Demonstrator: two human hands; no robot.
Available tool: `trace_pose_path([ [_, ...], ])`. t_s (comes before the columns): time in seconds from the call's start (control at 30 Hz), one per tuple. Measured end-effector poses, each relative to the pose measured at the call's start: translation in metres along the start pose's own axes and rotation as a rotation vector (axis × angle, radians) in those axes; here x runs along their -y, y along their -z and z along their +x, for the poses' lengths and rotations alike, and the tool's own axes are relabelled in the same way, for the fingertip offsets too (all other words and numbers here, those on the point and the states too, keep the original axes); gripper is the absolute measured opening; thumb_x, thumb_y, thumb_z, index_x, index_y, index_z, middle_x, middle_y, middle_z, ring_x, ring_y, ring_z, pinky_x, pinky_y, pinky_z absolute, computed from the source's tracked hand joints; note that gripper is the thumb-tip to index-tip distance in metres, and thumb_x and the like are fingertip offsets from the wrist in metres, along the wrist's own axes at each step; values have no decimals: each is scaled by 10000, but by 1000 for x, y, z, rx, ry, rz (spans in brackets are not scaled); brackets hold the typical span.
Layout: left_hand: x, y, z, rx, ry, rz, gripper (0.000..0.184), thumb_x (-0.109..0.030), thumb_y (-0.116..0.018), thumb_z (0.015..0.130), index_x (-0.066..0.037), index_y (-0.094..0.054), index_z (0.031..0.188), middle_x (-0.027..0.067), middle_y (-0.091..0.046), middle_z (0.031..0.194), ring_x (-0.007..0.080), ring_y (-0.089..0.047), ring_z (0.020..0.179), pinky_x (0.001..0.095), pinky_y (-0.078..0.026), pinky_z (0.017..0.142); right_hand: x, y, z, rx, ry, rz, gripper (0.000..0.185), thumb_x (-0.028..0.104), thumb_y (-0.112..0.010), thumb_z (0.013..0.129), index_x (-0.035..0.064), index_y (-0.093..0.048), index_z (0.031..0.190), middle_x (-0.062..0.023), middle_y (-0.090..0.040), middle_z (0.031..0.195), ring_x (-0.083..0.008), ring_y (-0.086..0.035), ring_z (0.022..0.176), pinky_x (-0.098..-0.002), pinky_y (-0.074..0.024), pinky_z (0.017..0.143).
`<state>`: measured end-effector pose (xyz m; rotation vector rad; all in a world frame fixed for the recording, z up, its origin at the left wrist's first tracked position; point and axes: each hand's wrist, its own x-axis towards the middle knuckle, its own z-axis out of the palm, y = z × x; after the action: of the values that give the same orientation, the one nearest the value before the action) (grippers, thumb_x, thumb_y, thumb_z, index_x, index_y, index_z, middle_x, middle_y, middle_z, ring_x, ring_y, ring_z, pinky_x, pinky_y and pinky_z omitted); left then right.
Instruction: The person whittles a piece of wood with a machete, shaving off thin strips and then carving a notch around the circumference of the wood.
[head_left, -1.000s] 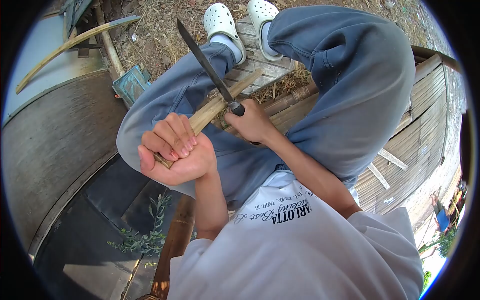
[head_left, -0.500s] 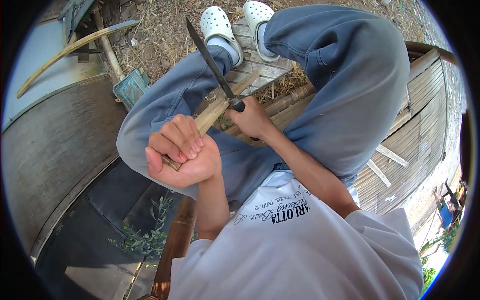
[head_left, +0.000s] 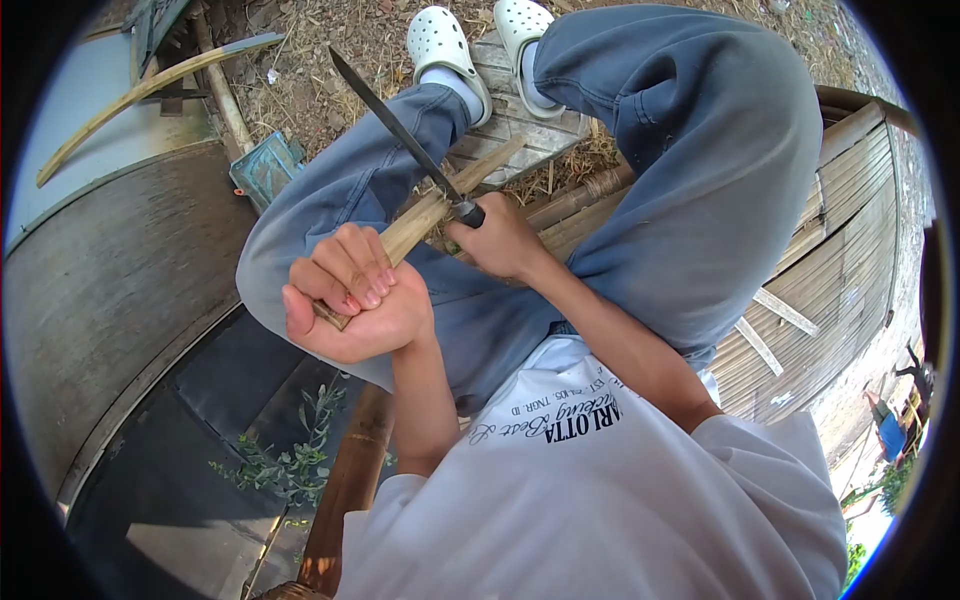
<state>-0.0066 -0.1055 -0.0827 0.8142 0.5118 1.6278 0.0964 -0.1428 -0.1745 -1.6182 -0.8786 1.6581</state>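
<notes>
My left hand (head_left: 365,295) is closed around the near end of a strip of split wood, perhaps bamboo (head_left: 420,222), which slants up and away to the right between my knees. A long dark-bladed knife (head_left: 395,128) lies across the strip, its blade pointing up and left. Its black handle (head_left: 468,212) sits in my closed right hand (head_left: 497,240), just right of the strip. The blade's base touches or nearly touches the wood; I cannot tell how deep. My left palm hides part of the strip's near end.
I sit on a bamboo-slat bench (head_left: 840,260), legs apart, white clogs (head_left: 440,45) on a wooden board (head_left: 495,95). A teal plastic container (head_left: 268,170) and a curved wooden strip (head_left: 150,90) are at left. A leafy plant (head_left: 295,460) grows beside dark panels.
The knife has swung slightly, its tip moving left and a little down. My left hand and the wood strip have shifted slightly up and left. Both grips stay the same.
</notes>
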Motion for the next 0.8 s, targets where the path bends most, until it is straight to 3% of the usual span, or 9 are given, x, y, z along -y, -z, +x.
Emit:
trace_pose_path([
  [0.1, 0, -2, 4, -45, -4, -33, 448, -344, -337, 921, -144, -313, 521, -1, -331, 430, 89, -275, 394, 202, -231, 388, 9, -1, -5, -52, 62, 8, 213, 196, -612, 717, -13, -592, 755, -160, -581, 608, -325, -593, 600, -387, -455, 589],
  [0.17, 4, -7, 2, 66, 10, 17, 419, -316, -360, 899, -146, -312, 519, 5, -328, 437, 101, -283, 405, 212, -250, 371, 18, 2, -12, -39, 88, -27, 217, 199, -610, 722, -16, -582, 726, -148, -579, 587, -330, -590, 584, -379, -462, 587],
  [0.23, 2, -5, -5, 29, 11, 17, 419, -316, -359, 899, -147, -311, 519, 4, -328, 436, 101, -282, 405, 211, -249, 371, 6, 5, -7, -73, 22, 111, 282, 188, -601, 737, -25, -505, 579, -69, -456, 452, -143, -407, 430, -356, -354, 464],
  [0.3, 6, -8, 2, 29, -15, -16, 420, -316, -358, 900, -147, -310, 519, 4, -328, 436, 101, -282, 404, 211, -247, 371, 5, 4, -5, -92, -2, 115, 283, 183, -603, 736, -25, -502, 573, -76, -448, 450, -141, -401, 427, -356, -352, 462],
  [0.37, 5, -9, 3, 44, 16, 28, 420, -315, -358, 900, -148, -306, 519, 5, -328, 435, 100, -282, 405, 210, -248, 373, -1, -3, -5, -195, 257, 37, 285, 175, -603, 731, -35, -490, 575, -100, -436, 447, -154, -397, 419, -360, -353, 457],
  [0.47, 9, -14, 1, 55, 15, 47, 418, -314, -362, 900, -149, -304, 521, 4, -326, 434, 99, -273, 399, 209, -243, 372, 5, 7, -8, -93, 44, 66, 285, 179, -597, 719, -49, -484, 590, -127, -426, 453, -176, -397, 421, -371, -360, 466],
  [0.63, 6, -11, 7, 18, 4, 5, 447, -340, -354, 913, -139, -313, 517, -5, -327, 422, 87, -280, 388, 209, -221, 384, 6, 1, -2, -177, 239, 0, 287, 185, -586, 729, -47, -488, 591, -110, -434, 450, -173, -396, 421, -373, -357, 465],
  [0.7, 3, -10, -1, 8, 24, 32, 448, -341, -354, 913, -138, -313, 517, -4, -326, 422, 87, -282, 388, 210, -222, 384, 1, 5, -7, -106, 9, 89, 281, 185, -586, 728, -40, -495, 585, -96, -446, 449, -172, -397, 420, -369, -357, 465],
  [0.8, 7, -10, 4, 47, 11, -5, 448, -344, -351, 915, -139, -314, 518, -3, -326, 423, 85, -282, 390, 208, -216, 383, -1, 9, -4, -173, 38, 53, 273, 176, -584, 728, -31, -494, 574, -83, -444, 448, -161, -395, 417, -356, -354, 459],
])
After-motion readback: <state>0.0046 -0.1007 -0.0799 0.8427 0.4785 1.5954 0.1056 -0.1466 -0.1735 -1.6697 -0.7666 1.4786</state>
